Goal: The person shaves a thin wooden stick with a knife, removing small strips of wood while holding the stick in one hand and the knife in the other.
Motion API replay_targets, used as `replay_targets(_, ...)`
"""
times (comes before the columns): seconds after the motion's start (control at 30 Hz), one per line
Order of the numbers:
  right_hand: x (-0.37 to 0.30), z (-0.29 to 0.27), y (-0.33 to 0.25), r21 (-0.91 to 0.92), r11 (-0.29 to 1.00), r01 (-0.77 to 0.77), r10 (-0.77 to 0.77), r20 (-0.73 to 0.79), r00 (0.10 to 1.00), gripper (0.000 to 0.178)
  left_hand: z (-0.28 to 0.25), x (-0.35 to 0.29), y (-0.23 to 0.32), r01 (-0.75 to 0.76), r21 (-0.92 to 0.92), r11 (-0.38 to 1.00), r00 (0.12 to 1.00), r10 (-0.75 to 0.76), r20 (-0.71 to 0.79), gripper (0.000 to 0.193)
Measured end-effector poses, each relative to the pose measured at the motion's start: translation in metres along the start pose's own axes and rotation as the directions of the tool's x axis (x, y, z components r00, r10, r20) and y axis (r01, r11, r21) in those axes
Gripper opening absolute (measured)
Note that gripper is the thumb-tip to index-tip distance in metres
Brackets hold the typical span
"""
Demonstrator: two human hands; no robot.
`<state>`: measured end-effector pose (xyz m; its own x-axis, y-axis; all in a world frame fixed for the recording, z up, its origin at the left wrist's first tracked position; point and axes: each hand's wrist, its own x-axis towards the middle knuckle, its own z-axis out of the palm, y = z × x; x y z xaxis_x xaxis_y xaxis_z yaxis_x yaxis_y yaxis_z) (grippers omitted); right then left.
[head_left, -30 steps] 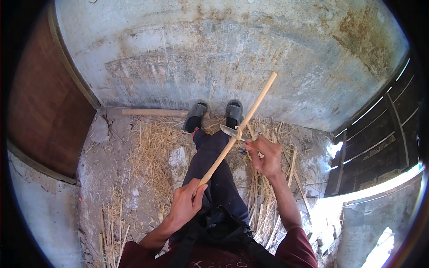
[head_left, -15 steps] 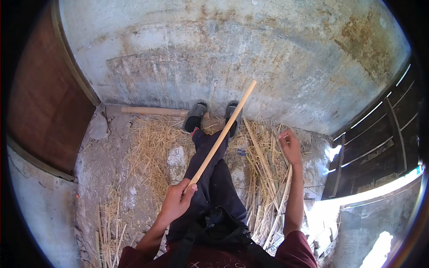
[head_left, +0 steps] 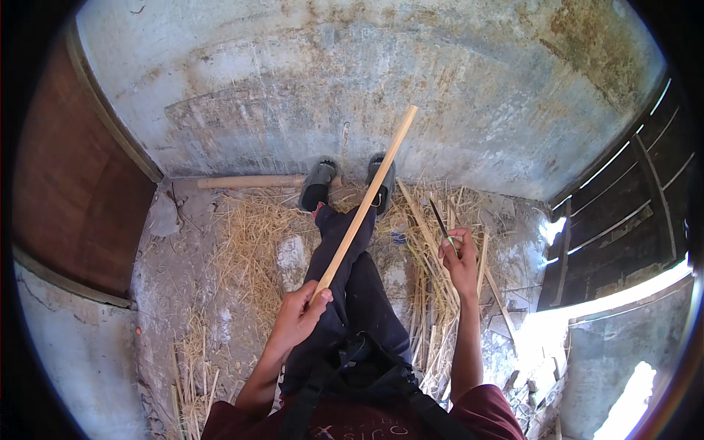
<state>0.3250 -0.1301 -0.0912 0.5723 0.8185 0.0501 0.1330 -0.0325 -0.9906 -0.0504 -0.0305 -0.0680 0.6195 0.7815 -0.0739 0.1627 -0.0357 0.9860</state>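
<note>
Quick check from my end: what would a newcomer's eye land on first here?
First, the long pale stick, slanting up through the middle from the left hand. Next, the knife in the right hand, its blade clear of the stick. Then the straw scattered over the floor, left of centre.

A stained grey wall (head_left: 323,81) bounds the far side, with a round pole (head_left: 246,182) lying along its base on the floor (head_left: 165,282). A brown panel (head_left: 84,176) in a narrow frame stands at the left; a dark slatted panel (head_left: 612,220), with light passing through its gaps, stands at the right. Loose straw-like debris (head_left: 249,238) covers the left-centre floor, and long pale strips (head_left: 421,220) lie at right, near a small blue item (head_left: 398,237).
</note>
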Motion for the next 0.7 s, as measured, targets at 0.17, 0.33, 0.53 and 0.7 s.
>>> replay_targets(0.17,-0.019,0.025,-0.022,0.116,0.991,0.060,-0.067,0.056,0.996,0.019,0.004,0.012,0.011,0.283,-0.309,0.908,0.945,-0.209,0.251,0.028)
replay_targets(0.33,-0.033,0.040,-0.036,0.191,0.974,0.117,-0.138,0.098,0.986,0.020,0.001,0.018,0.017,0.363,-0.399,0.842,0.875,-0.161,0.456,0.034)
replay_targets(0.53,-0.046,0.047,-0.056,0.280,0.951,0.133,-0.170,0.112,0.979,0.021,0.004,0.020,0.017,0.338,-0.352,0.873,0.843,-0.114,0.526,0.055)
replay_targets(0.7,-0.054,0.049,-0.057,0.230,0.959,0.167,-0.199,0.123,0.972,0.020,0.006,0.021,0.020,0.338,-0.324,0.884,0.832,-0.120,0.541,0.066)
